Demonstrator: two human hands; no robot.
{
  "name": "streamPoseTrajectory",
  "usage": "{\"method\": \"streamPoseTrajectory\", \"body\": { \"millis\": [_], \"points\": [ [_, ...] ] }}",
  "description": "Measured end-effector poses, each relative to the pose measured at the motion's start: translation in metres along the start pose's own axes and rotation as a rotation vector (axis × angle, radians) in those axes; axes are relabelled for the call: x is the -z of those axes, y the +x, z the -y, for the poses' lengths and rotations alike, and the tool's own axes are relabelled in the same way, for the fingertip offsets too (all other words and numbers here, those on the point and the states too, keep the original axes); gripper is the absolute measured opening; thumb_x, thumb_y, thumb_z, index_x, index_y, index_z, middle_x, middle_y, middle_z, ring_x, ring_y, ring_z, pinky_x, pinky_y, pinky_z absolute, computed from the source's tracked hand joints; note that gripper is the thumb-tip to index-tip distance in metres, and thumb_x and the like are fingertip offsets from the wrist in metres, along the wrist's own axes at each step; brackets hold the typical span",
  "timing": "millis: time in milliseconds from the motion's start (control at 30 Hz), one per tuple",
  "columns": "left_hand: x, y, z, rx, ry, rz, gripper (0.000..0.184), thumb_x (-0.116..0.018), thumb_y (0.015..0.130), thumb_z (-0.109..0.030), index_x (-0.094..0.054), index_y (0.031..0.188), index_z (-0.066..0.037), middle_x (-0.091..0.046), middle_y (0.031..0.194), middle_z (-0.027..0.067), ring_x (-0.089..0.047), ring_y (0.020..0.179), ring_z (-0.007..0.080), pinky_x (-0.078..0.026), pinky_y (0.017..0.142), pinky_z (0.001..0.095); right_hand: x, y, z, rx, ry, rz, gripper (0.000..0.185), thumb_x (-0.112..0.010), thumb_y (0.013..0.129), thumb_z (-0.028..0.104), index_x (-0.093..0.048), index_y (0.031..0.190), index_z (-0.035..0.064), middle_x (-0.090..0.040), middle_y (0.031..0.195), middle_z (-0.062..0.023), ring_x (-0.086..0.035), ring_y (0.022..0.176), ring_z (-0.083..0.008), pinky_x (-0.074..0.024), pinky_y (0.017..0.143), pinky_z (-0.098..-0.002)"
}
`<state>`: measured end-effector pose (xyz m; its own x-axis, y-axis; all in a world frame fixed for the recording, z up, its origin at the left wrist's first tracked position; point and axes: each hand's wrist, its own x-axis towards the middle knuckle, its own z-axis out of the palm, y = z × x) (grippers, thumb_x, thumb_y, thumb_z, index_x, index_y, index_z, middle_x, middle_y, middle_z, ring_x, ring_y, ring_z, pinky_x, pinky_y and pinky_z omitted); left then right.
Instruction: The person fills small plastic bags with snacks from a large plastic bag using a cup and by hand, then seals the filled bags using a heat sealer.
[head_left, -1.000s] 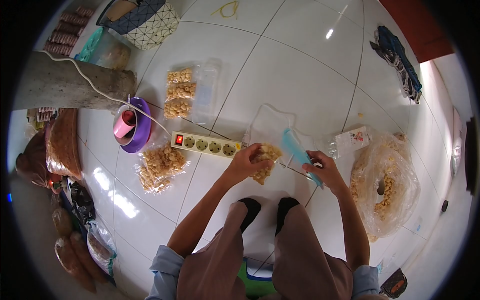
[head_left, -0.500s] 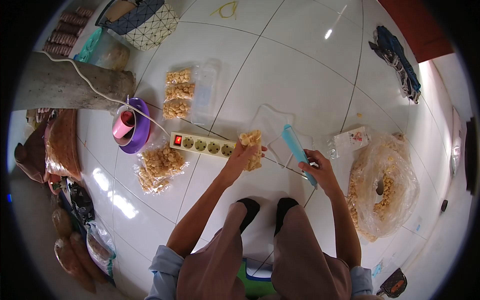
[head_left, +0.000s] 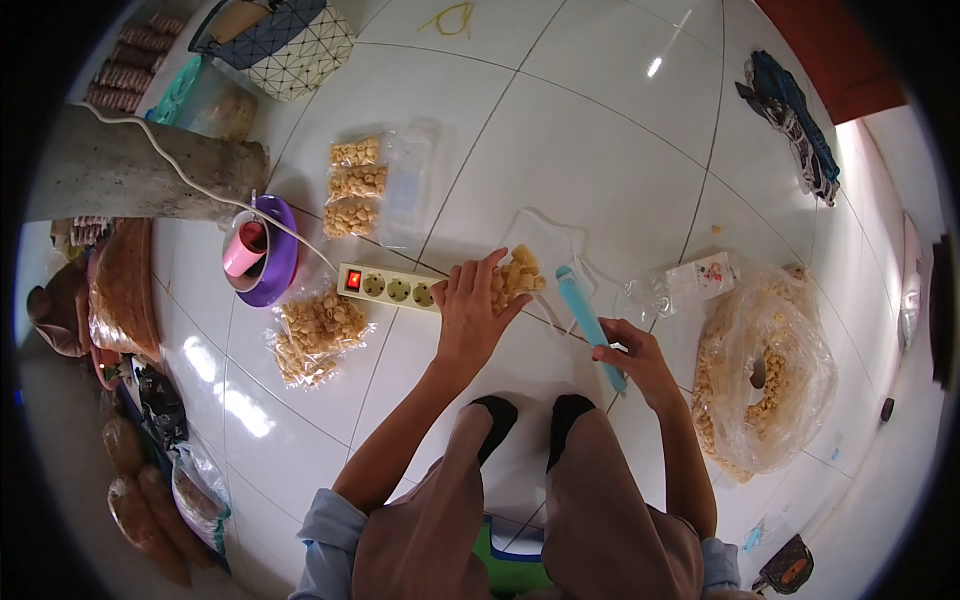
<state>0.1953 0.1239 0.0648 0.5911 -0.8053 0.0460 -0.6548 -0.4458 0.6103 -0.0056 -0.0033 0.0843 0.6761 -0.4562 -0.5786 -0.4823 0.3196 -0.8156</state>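
Note:
My left hand (head_left: 470, 312) is closed around a small clear bag of yellowish curled snacks (head_left: 520, 278), its thumb on the near side and its fingers over the left side. My right hand (head_left: 640, 358) grips a slim light blue hair straightener (head_left: 588, 322) by its lower part. The straightener points up and left, its upper end close to the bag but apart from it. A thin white cord (head_left: 545, 215) loops on the floor behind them. Partly under my left hand lies a cream power strip (head_left: 390, 287) with a lit red switch.
On the left are a pile of filled snack bags (head_left: 320, 335) and a strip of filled packets (head_left: 355, 185). A purple basin (head_left: 283, 270) holds a pink cup (head_left: 245, 250). To the right, a large clear bag of loose snacks (head_left: 800, 400) sits beside a printed plastic packet (head_left: 700, 278).
My left hand has turned over, its back now facing up, and the snack bag has tilted and shifted slightly right. The straightener has moved slightly down and left in my right hand.

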Motion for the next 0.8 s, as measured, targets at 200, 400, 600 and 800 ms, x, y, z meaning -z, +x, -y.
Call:
{"method": "streamPoseTrajectory", "body": {
  "millis": [200,400,600,800],
  "points": [
    [0.002,0.0,-0.007,-0.037,0.139,-0.066,0.054,-0.07,0.073,-0.033,-0.048,0.118,-0.015,-0.053,0.097,0.002,-0.049,0.093,0.0203,-0.03,0.079,0.0407,-0.013,0.003,0.002,-0.027,0.058,-0.025,0.045,-0.066,0.079,0.02,-0.054,0.115,-0.0039,-0.059,0.091,-0.0052,-0.055,0.082,-0.0125,-0.0432,0.079,-0.0266],
    [-0.002,-0.003,-0.009,-0.07,0.144,-0.055,0.052,-0.07,0.072,-0.035,-0.05,0.118,-0.018,-0.052,0.101,0.0009,-0.048,0.095,0.0211,-0.027,0.079,0.0425,-0.028,0.014,0.004,-0.054,0.127,-0.072,0.043,-0.065,0.08,0.021,-0.055,0.11,-0.0075,-0.06,0.089,-0.0063,-0.056,0.08,-0.0125,-0.044,0.077,-0.0259],
    [-0.003,-0.005,-0.009,-0.097,0.174,-0.06,0.053,-0.07,0.071,-0.034,-0.05,0.117,-0.018,-0.052,0.101,0.0004,-0.047,0.096,0.0203,-0.027,0.079,0.0425,-0.027,0.02,-0.002,-0.05,0.186,-0.107,0.047,-0.071,0.075,0.03,-0.06,0.109,-0.001,-0.064,0.087,-0.0074,-0.057,0.081,-0.0122,-0.0412,0.079,-0.0255],
    [-0.003,-0.006,-0.011,-0.098,0.148,-0.051,0.054,-0.071,0.071,-0.033,-0.05,0.118,-0.017,-0.051,0.101,0.0,-0.047,0.096,0.0195,-0.027,0.08,0.0423,-0.026,0.021,-0.004,-0.043,0.183,-0.125,0.043,-0.071,0.075,0.029,-0.062,0.105,-0.0001,-0.065,0.084,-0.0056,-0.057,0.079,-0.0101,-0.0417,0.075,-0.0244]
  ]
}}
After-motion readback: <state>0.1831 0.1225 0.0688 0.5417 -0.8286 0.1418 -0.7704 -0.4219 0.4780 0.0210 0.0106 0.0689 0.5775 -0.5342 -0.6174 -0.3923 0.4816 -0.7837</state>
